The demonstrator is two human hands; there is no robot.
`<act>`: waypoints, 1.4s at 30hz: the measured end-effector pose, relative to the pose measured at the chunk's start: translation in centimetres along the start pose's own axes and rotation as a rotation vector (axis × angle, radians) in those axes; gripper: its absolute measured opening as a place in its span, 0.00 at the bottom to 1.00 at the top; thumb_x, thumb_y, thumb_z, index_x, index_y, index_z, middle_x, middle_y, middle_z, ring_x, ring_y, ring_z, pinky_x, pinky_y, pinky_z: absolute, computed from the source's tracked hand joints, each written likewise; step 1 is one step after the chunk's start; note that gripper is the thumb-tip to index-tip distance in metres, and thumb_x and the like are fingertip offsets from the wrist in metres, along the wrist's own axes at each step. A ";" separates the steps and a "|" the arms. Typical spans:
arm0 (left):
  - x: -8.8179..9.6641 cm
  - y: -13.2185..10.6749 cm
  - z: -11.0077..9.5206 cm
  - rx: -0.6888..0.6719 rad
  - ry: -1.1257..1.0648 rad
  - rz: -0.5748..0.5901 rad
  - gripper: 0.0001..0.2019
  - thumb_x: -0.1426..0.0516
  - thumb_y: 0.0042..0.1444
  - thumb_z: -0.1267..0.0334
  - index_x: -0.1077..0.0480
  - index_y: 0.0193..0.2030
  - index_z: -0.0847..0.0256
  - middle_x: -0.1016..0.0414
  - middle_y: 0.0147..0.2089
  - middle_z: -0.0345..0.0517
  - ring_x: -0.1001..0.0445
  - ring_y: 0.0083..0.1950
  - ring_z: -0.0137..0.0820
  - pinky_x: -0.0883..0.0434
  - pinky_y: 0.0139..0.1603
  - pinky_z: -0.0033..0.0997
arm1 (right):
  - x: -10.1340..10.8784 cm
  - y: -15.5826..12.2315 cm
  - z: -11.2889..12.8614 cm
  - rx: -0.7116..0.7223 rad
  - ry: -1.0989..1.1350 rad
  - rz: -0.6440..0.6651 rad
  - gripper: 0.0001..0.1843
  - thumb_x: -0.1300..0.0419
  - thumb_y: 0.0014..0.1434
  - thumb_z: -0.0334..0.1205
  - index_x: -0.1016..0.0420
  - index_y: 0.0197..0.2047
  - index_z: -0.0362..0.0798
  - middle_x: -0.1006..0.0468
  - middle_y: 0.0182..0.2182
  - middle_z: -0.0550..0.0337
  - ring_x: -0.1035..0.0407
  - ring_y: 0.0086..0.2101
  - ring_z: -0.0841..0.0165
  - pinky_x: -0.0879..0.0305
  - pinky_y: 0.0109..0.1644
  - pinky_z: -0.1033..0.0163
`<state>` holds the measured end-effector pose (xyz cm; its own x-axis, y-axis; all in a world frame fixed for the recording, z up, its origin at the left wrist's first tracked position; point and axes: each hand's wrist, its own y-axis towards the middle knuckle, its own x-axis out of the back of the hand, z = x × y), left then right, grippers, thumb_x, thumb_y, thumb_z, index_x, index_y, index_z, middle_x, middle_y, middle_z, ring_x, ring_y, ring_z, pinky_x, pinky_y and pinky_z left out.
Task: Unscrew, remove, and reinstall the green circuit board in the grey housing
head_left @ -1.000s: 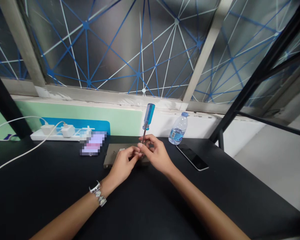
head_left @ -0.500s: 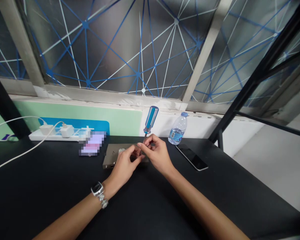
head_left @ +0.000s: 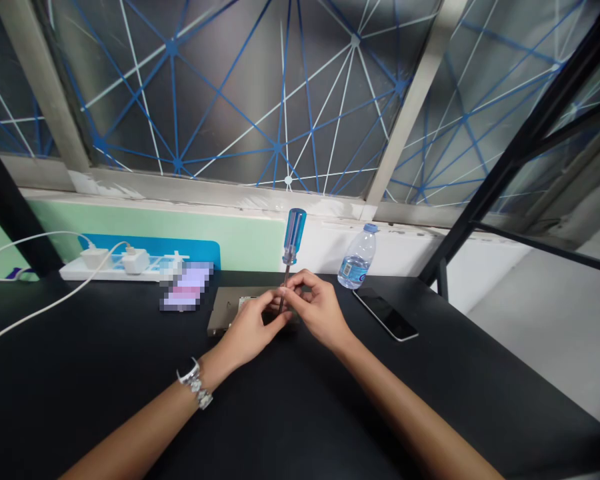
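Observation:
A screwdriver point(head_left: 294, 235) with a translucent blue handle stands nearly upright, its thin shaft going down between my hands to a flat grey metal box point(head_left: 225, 313) on the black table point(head_left: 80, 393). My right hand point(head_left: 317, 311) pinches the shaft just below the handle. From the left, my left hand point(head_left: 247, 327) reaches over the box, its fingertips close to the lower shaft. Whether those fingers grip the shaft is hard to see. The screwdriver's tip is hidden behind my fingers. A metal bracelet watch point(head_left: 195, 383) circles my left wrist.
A plastic water bottle point(head_left: 357, 258) and a black phone point(head_left: 385, 315) lie to the right of the box. At the back left are a white power strip point(head_left: 105, 269) with chargers and white cables, and a pixelated patch point(head_left: 186, 287). A black frame post point(head_left: 510, 160) rises at the right.
The screwdriver handle has swung from leaning right to nearly upright. My hands have drawn slightly closer together around the shaft.

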<state>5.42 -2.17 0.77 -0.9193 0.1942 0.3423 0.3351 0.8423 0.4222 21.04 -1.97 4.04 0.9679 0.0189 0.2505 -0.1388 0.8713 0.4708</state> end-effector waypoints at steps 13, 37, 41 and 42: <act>0.7 0.2 0.1 0.027 -0.068 0.099 0.11 0.47 0.63 0.61 0.25 0.35 0.63 0.19 0.38 0.46 0.22 0.42 0.38 0.29 0.45 0.33 | 0.3 -0.1 0.3 -0.001 0.034 0.176 0.13 0.42 0.63 0.45 0.22 0.46 0.48 0.27 0.44 0.54 0.31 0.32 0.70 0.32 0.32 0.65; 0.5 0.1 0.4 0.044 -0.103 0.093 0.11 0.47 0.63 0.63 0.25 0.38 0.63 0.19 0.40 0.47 0.22 0.43 0.36 0.29 0.46 0.33 | 1.1 0.3 0.6 -0.062 0.114 0.230 0.14 0.39 0.59 0.47 0.22 0.43 0.46 0.25 0.43 0.54 0.32 0.26 0.74 0.32 0.30 0.65; 0.2 -0.1 0.2 0.027 -0.066 0.027 0.09 0.43 0.60 0.62 0.28 0.45 0.61 0.21 0.41 0.46 0.22 0.42 0.34 0.28 0.47 0.33 | 1.0 0.4 0.7 -0.065 0.068 0.139 0.10 0.36 0.57 0.44 0.23 0.35 0.45 0.24 0.34 0.58 0.32 0.28 0.71 0.37 0.28 0.67; 0.0 -0.2 0.2 0.027 -0.038 -0.019 0.10 0.42 0.58 0.62 0.29 0.45 0.60 0.22 0.39 0.45 0.23 0.40 0.33 0.27 0.45 0.32 | 0.9 0.4 0.6 -0.062 0.064 0.113 0.10 0.35 0.56 0.43 0.24 0.33 0.45 0.25 0.31 0.59 0.33 0.28 0.71 0.37 0.28 0.68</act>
<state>5.31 -2.22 0.54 -0.9326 0.1969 0.3025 0.3128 0.8589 0.4056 21.70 -1.90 4.93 0.9586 0.1478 0.2435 -0.2362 0.8903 0.3894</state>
